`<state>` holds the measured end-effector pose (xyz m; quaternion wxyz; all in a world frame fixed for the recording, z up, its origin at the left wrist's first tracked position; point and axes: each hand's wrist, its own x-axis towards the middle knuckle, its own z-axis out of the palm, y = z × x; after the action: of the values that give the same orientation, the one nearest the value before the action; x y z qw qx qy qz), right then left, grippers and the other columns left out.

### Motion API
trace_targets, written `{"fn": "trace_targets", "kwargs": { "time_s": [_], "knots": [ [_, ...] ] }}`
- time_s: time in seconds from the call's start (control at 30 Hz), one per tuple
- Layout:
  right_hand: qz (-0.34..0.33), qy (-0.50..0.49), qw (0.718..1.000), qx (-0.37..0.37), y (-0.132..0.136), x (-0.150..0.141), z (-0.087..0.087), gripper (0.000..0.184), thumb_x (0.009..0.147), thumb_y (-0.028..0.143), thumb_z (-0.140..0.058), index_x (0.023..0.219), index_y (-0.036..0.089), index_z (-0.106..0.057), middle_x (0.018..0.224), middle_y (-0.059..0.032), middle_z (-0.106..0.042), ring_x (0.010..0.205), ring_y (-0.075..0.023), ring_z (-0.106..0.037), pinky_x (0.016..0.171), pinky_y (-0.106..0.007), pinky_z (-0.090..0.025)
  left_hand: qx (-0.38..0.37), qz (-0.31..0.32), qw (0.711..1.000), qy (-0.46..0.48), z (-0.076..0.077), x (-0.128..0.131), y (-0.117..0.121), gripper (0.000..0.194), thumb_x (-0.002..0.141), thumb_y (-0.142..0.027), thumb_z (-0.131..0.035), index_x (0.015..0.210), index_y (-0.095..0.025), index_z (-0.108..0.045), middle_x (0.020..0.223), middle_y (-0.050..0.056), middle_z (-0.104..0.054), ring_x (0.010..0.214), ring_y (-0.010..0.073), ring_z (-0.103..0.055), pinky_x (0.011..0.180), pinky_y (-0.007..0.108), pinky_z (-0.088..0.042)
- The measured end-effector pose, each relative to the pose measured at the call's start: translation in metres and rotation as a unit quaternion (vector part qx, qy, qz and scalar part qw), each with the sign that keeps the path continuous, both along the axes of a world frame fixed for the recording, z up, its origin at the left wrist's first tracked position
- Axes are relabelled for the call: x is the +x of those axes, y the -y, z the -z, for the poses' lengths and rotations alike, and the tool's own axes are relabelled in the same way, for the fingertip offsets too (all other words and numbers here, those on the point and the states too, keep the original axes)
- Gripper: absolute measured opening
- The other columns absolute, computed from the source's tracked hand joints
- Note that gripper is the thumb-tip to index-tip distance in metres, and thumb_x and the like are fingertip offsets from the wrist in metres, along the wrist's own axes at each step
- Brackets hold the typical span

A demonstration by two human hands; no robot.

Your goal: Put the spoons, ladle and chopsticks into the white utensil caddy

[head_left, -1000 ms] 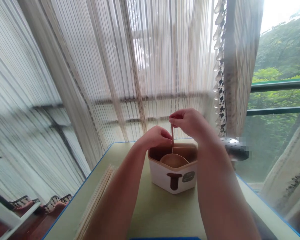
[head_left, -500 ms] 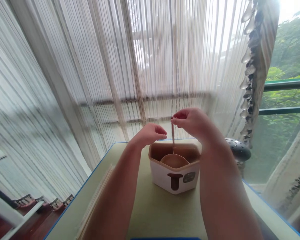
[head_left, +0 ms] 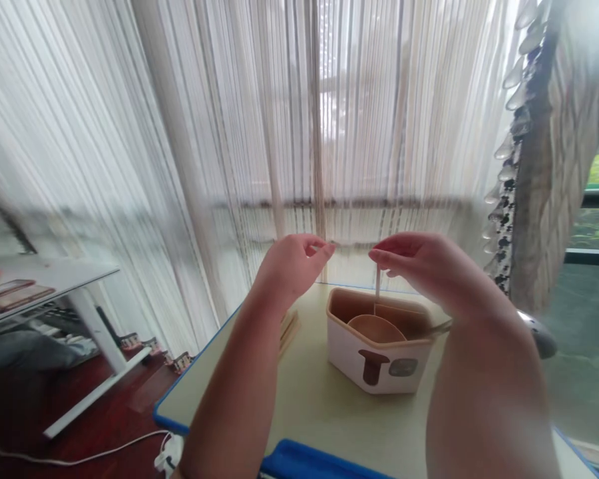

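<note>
A white container with a brown rim and inside (head_left: 346,342) stands on the table, a rounded brown piece (head_left: 377,327) inside it. My right hand (head_left: 414,256) is above its back part, fingertips pinched on the top of a thin stick (head_left: 378,283). The stick stands nearly upright and its lower end goes down into the container. What kind of stick it is, I cannot make out. My left hand (head_left: 297,266) is raised to the left of the container, thumb and fingers closed together. Whether anything sits between those fingertips is too small to tell.
Light wooden sticks (head_left: 288,332) lie left of the container. A dark perforated metal piece (head_left: 539,336) shows behind my right forearm. A blue object (head_left: 319,459) lies at the near edge. Sheer curtains hang behind; another white table (head_left: 80,269) stands at left.
The view has swung left, bringing the other table into sight. My left hand has risen and its fingers have closed together. My right hand still pinches the stick.
</note>
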<state>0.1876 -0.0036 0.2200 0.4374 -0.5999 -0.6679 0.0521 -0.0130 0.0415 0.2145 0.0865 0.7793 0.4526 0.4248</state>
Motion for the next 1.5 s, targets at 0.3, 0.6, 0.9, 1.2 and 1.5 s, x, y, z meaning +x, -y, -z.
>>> {"fn": "trace_targets", "kwargs": {
  "time_s": [0.3, 0.6, 0.9, 1.2, 1.5],
  "knots": [
    [0.024, 0.119, 0.985, 0.124, 0.077, -0.057, -0.001, 0.022, 0.074, 0.04, -0.059, 0.081, 0.021, -0.069, 0.071, -0.0044, -0.069, 0.066, -0.0194, -0.063, 0.06, -0.03, -0.045, -0.035, -0.08, 0.995, 0.041, 0.097, -0.027, 0.007, 0.028, 0.085, -0.037, -0.049, 0.094, -0.018, -0.068, 0.089, 0.006, -0.07, 0.078, 0.0167, -0.063, 0.076, 0.029, -0.048],
    [-0.147, -0.049, 0.988, -0.025, 0.083, -0.133, 0.149, 0.021, 0.075, 0.035, -0.055, 0.086, 0.022, -0.067, 0.074, -0.0038, -0.069, 0.071, -0.0195, -0.064, 0.066, -0.03, -0.048, -0.099, -0.246, 0.938, -0.221, 0.2, -0.058, 0.055, 0.025, 0.082, -0.03, -0.051, 0.094, -0.016, -0.068, 0.101, 0.015, -0.064, 0.105, 0.0293, -0.053, 0.089, 0.042, -0.04],
    [-0.057, -0.417, 0.904, -0.081, 0.041, -0.116, 0.228, 0.039, 0.068, 0.033, -0.058, 0.102, 0.014, -0.059, 0.08, -0.0072, -0.066, 0.072, -0.0179, -0.064, 0.067, -0.029, -0.053, -0.099, -0.25, 0.928, -0.256, 0.204, -0.053, 0.052, 0.037, 0.085, -0.009, -0.034, 0.104, -0.011, -0.065, 0.11, 0.019, -0.059, 0.108, 0.0278, -0.05, 0.086, 0.041, -0.042],
    [-0.071, -0.388, 0.914, -0.092, 0.046, -0.121, 0.227, 0.034, 0.066, 0.032, -0.058, 0.094, 0.014, -0.064, 0.073, -0.005, -0.064, 0.064, -0.0155, -0.061, 0.059, -0.026, -0.05, -0.086, -0.243, 0.932, -0.257, 0.204, -0.053, 0.054, 0.035, 0.085, -0.008, -0.035, 0.102, -0.011, -0.066, 0.105, 0.017, -0.061, 0.107, 0.0267, -0.051, 0.086, 0.038, -0.043],
    [-0.069, -0.382, 0.917, -0.091, 0.05, -0.12, 0.225, 0.034, 0.066, 0.033, -0.057, 0.094, 0.014, -0.064, 0.074, -0.0055, -0.065, 0.061, -0.0151, -0.059, 0.057, -0.026, -0.049, -0.096, -0.259, 0.925, -0.261, 0.204, -0.053, 0.052, 0.034, 0.083, -0.005, -0.037, 0.099, -0.009, -0.067, 0.1, 0.017, -0.063, 0.103, 0.0241, -0.055, 0.084, 0.034, -0.045]
  ]
}}
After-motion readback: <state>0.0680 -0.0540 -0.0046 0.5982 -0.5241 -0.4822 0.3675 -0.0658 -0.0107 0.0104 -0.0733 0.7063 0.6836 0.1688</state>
